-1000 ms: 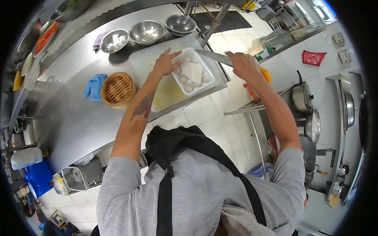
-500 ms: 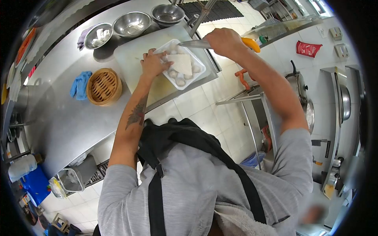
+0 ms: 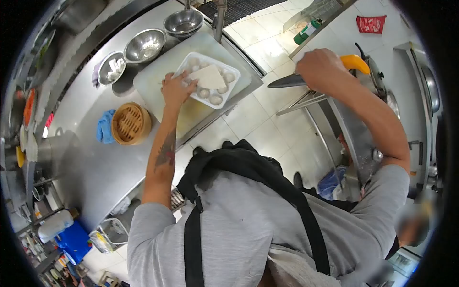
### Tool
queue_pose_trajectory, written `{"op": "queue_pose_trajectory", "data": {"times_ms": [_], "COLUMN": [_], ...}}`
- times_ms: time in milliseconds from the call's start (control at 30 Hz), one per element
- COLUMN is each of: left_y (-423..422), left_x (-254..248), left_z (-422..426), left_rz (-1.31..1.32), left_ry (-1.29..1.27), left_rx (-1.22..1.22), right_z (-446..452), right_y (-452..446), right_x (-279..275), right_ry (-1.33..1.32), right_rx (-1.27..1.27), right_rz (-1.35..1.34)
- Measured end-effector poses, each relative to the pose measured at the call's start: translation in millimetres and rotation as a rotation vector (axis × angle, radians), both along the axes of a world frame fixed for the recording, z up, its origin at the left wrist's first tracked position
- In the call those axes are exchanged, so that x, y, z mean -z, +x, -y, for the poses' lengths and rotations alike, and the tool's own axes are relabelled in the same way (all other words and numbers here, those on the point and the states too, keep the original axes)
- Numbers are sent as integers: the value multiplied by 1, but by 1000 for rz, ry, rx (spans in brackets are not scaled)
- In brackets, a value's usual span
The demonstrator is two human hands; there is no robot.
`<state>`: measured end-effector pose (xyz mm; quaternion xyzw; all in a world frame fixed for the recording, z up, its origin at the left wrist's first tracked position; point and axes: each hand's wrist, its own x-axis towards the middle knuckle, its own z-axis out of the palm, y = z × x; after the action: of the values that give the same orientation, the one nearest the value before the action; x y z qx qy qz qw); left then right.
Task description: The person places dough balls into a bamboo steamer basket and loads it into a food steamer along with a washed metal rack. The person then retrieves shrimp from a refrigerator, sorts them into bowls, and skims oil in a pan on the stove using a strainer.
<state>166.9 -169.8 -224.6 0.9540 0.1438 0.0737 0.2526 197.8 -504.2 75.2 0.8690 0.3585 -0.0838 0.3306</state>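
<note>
Leftmost, we see a blue cloth [image 3: 105, 126] beside a bamboo steamer [image 3: 131, 123] on the desk [image 3: 91, 158]. Our left hand [image 3: 178, 88], fingers parted, is nearest the white tray [image 3: 217, 59], which lies on the cutting board [image 3: 150, 81] just to its right, long axis slanting from far left to near right; we cannot tell whether it pinches the rim. A pale slab [image 3: 209, 76] partly hides round pieces [image 3: 216, 99]. Well apart rightward, our right hand [image 3: 321, 68] wraps the knife [image 3: 287, 82], covering part of its handle, blade pointing left.
</note>
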Motion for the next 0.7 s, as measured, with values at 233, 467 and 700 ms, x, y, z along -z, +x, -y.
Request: {"op": "queue_pose_trajectory", "data": {"times_ms": [233, 467, 700], "left_y": [10, 48, 62], "left_x": [-15, -47, -30], "left_z": [26, 38, 26], "left_rz": [255, -179, -254], "left_ry": [196, 269, 124], "left_rx": [287, 452, 348], "right_z": [64, 19, -40], "right_y": [37, 3, -46], "right_x": [64, 185, 224], "right_ry": [499, 1299, 1115], "right_rx": [176, 774, 501], "right_rz": [50, -661, -342]}}
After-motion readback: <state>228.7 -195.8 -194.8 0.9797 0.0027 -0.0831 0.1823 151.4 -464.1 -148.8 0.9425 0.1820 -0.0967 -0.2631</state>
